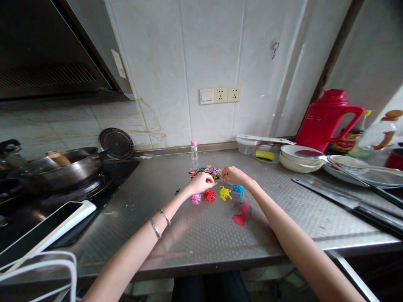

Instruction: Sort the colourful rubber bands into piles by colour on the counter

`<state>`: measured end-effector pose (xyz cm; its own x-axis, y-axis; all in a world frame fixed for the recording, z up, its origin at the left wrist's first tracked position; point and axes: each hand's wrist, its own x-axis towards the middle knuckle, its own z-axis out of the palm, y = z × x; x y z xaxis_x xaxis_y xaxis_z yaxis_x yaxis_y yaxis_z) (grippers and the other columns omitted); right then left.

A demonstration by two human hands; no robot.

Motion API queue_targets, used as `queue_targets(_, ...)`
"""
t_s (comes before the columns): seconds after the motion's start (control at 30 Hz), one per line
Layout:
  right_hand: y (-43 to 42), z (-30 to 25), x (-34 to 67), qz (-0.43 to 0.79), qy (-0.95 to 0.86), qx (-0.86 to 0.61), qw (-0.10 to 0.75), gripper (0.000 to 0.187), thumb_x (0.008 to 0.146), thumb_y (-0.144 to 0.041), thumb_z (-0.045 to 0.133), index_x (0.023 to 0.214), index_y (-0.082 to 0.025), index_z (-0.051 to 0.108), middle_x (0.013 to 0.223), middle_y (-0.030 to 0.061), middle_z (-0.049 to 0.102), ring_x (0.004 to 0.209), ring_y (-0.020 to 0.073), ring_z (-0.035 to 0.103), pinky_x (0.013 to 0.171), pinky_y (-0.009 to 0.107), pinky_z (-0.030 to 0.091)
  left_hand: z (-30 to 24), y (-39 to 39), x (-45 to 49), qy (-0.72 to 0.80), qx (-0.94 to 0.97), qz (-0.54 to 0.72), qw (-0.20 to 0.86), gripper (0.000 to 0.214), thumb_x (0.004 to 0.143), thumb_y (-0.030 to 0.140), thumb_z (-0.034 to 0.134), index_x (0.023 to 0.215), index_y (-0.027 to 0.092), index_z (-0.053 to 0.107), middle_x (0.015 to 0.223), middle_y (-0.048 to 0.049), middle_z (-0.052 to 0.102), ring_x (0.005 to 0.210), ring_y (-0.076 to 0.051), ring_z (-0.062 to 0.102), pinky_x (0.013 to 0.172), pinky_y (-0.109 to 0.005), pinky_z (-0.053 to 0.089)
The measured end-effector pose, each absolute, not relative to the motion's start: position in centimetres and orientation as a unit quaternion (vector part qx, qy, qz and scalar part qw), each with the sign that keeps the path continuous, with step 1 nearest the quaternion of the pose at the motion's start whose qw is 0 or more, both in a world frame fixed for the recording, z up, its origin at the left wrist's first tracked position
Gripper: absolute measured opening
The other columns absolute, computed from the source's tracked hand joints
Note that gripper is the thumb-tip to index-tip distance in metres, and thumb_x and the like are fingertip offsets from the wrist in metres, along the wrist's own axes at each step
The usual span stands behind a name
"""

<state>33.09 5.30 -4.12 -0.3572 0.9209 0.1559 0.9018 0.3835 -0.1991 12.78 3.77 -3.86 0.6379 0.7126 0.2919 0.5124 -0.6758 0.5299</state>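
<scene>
A mixed heap of small coloured rubber bands lies on the steel counter beyond my hands. Closer to me are single-colour piles: pink bands, red bands, yellow bands and blue bands. A few dark bands show beside my left wrist, partly hidden. My left hand is closed in a pinch above the red pile, a small yellow band at its fingertips. My right hand is closed at the heap's right edge, over the blue pile; its fingertips' contents are hidden.
A clear bag with a red print lies in front of the blue pile. Behind the heap stands a pink-capped bottle. To the right are bowls, a knife and a red thermos; leftward, a pan on the stove.
</scene>
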Motion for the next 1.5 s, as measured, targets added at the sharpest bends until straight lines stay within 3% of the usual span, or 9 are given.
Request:
queue_targets(0.33, 5.3, -4.3, 33.1, 0.039, -0.818, -0.56, 0.125, 0.025, 0.072, -0.016, 0.045, 0.078, -0.021, 0.069, 0.082, 0.0037, 0.067, 0.075, 0.0123, 0.057, 0.058, 0.017, 0.034, -4.3, 1.2, 15.8, 0.326, 0.91, 0.214, 0.137, 0.021, 0.072, 0.025, 0.054, 0.082, 0.015, 0.068, 0.068, -0.0029, 0.062, 0.06, -0.011, 0.051, 0.058, -0.021, 0.036)
queue_targets(0.57, 5.0, -4.0, 33.3, 0.017, -0.797, -0.591, 0.127, 0.026, 0.075, -0.016, 0.043, 0.085, -0.023, 0.067, 0.09, 0.0032, 0.065, 0.082, 0.0136, 0.057, 0.064, 0.018, 0.037, -3.9, 5.0, 12.0, 0.365, 0.845, 0.332, 0.206, 0.025, 0.076, 0.028, 0.049, 0.08, 0.013, 0.067, 0.072, -0.0042, 0.065, 0.063, -0.012, 0.053, 0.06, -0.022, 0.038)
queue_targets(0.73, 4.8, -4.3, 33.4, -0.015, -0.774, -0.615, 0.148, 0.027, 0.08, -0.023, 0.042, 0.096, -0.025, 0.064, 0.102, 0.0047, 0.06, 0.093, 0.0154, 0.054, 0.071, 0.02, 0.039, -3.6, 8.0, 7.2, 0.447, 0.739, 0.427, 0.268, 0.023, 0.071, 0.028, 0.052, 0.075, 0.01, 0.067, 0.069, -0.0058, 0.063, 0.061, -0.011, 0.053, 0.057, -0.021, 0.039)
queue_targets(0.83, 4.9, -4.7, 33.4, -0.021, -0.776, -0.613, 0.147, 0.029, 0.082, -0.027, 0.042, 0.101, -0.025, 0.062, 0.103, 0.0053, 0.059, 0.098, 0.0166, 0.051, 0.071, 0.021, 0.04, -3.8, 8.6, 5.2, 0.513, 0.674, 0.434, 0.308, 0.025, 0.071, 0.029, 0.051, 0.079, 0.011, 0.066, 0.056, -0.0004, 0.054, 0.043, -0.006, 0.041, 0.042, -0.018, 0.029)
queue_targets(0.97, 5.1, -5.2, 33.3, -0.028, -0.773, -0.615, 0.153, 0.03, 0.083, -0.033, 0.04, 0.102, -0.025, 0.062, 0.102, 0.006, 0.058, 0.098, 0.0183, 0.05, 0.069, 0.022, 0.041, -4.2, 8.8, 4.3, 0.547, 0.629, 0.425, 0.353, 0.026, 0.072, 0.031, 0.052, 0.083, 0.012, 0.065, 0.053, 0.0033, 0.045, 0.036, -0.002, 0.03, 0.035, -0.016, 0.018)
queue_targets(1.5, 5.7, -5.7, 31.7, -0.064, -0.782, -0.609, 0.119, 0.029, 0.086, -0.033, 0.039, 0.098, -0.022, 0.063, 0.097, 0.0086, 0.058, 0.099, 0.0207, 0.047, 0.065, 0.023, 0.041, -4.0, 8.4, 4.6, 0.55, 0.636, 0.413, 0.35, 0.024, 0.073, 0.028, 0.053, 0.083, 0.01, 0.066, 0.052, 0.0033, 0.044, 0.038, -0.002, 0.031, 0.036, -0.015, 0.02)
